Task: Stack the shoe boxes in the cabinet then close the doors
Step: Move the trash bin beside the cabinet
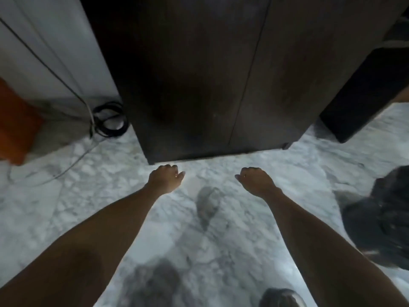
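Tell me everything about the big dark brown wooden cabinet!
The big dark brown wooden cabinet stands upright on the white marbled floor. It looks like dark-stained wood. A thin seam divides two flat doors, both shut, and no handles show. A small dark foot peeks out at its bottom right corner. Neither hand touches it.

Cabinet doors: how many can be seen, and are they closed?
2. The left door and the right door sit side by side, both closed, meeting at a vertical seam. No shoe boxes show; any would be hidden inside.
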